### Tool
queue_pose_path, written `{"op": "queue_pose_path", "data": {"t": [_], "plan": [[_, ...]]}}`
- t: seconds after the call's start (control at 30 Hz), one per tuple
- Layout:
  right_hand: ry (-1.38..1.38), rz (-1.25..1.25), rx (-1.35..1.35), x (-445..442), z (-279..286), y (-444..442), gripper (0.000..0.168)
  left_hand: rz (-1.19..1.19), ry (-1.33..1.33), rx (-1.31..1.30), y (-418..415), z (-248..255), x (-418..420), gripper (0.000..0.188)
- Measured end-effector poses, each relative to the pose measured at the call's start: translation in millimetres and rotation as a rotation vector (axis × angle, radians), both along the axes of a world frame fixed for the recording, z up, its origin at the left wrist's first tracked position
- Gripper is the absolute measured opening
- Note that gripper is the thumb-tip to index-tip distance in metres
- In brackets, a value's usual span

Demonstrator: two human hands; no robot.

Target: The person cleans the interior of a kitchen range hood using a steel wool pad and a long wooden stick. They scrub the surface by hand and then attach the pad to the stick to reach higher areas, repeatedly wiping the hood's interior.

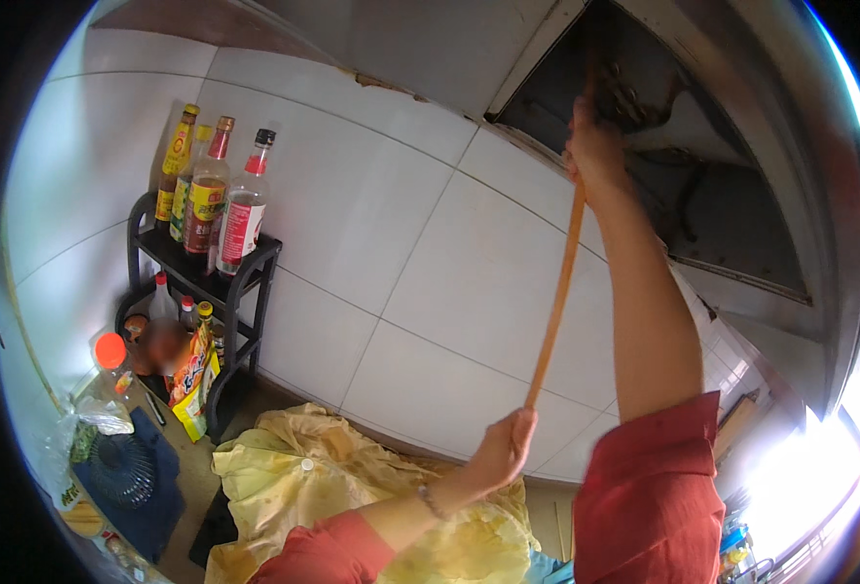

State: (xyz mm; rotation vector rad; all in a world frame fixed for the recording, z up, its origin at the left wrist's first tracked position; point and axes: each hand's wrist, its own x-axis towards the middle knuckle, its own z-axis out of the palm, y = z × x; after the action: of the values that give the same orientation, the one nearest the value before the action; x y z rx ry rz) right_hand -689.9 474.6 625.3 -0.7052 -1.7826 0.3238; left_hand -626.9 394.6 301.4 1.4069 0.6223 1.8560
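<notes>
A long, thin wooden stick [560, 306] slants upward in front of the tiled wall. My left hand [503, 449], with a beaded bracelet at the wrist, grips its lower end. Higher up, my right hand [596, 150] is closed around the same stick at the opening [722, 197] in the underside of a range hood. Inside that dark opening are brownish, grimy parts, and the stick's upper end is hard to make out there. Below my left hand a stained yellowish cloth [371, 496] lies crumpled over the counter.
A black two-tier rack [254, 255] at the left holds several sauce bottles [207, 201]. Beside it are a seasoning packet [195, 387], an orange-capped jar [112, 358] and a dark ribbed glass bowl [122, 471] on a blue cloth [160, 504]. The hood's edge [846, 292] runs down the right side.
</notes>
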Motion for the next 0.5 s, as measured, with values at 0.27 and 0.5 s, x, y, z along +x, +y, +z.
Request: {"op": "queue_pose_path", "data": {"t": [0.27,0.5], "plan": [[0.106,0.126,-0.077,-26,-16,-20,0.046,0.055,0.086,-0.099,-22,-12,-50,0.047],[-0.003,-0.015,0.000,-35,13,13,0.059,0.221,0.129,-0.060,3,9,-60,0.045]]}}
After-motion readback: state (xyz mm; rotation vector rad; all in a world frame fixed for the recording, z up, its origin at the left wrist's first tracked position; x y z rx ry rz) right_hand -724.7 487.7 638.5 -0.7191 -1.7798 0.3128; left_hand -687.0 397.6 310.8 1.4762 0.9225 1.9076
